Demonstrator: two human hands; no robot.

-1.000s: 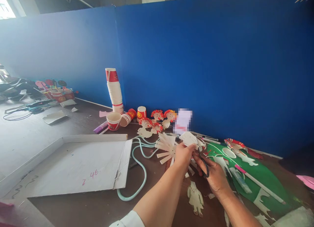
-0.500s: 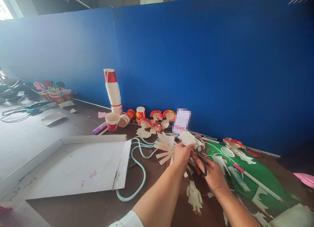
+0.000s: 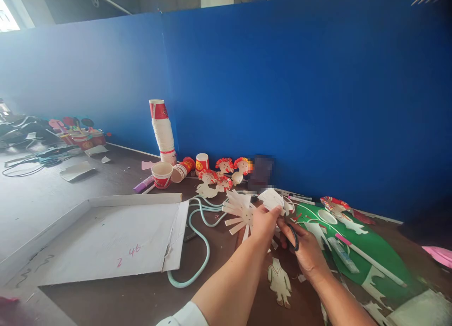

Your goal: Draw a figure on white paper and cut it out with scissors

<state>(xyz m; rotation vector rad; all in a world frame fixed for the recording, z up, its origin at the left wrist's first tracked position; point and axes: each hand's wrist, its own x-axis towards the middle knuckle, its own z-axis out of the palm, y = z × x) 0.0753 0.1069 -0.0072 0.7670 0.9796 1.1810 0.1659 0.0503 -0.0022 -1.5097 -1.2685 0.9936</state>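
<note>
My left hand (image 3: pixel 264 222) is closed on a white piece of paper (image 3: pixel 271 200) with faint lines drawn on it. Close against it, my right hand (image 3: pixel 304 246) grips a pair of scissors (image 3: pixel 294 237) by the dark handles; the blades are hidden behind the fingers and paper. Just left of my left hand is a white paper cup cut into spread strips (image 3: pixel 243 214), with small marks at its middle. A paper body cutout (image 3: pixel 278 281) with a drawn collar lies on the table below the hands.
Figures with red fringed heads (image 3: pixel 209 177) stand by the blue partition (image 3: pixel 300 81), near stacked paper cups (image 3: pixel 163 133). A white box lid (image 3: pixel 106 236) and a pale blue cable (image 3: pixel 203 265) lie left. A green sheet (image 3: pixel 377 250) with a marker (image 3: pixel 370 261) and scraps is right.
Both hands stay nearly in place at the paper, with only a slight shift. The pixelated patch by the partition has turned from light to dark.
</note>
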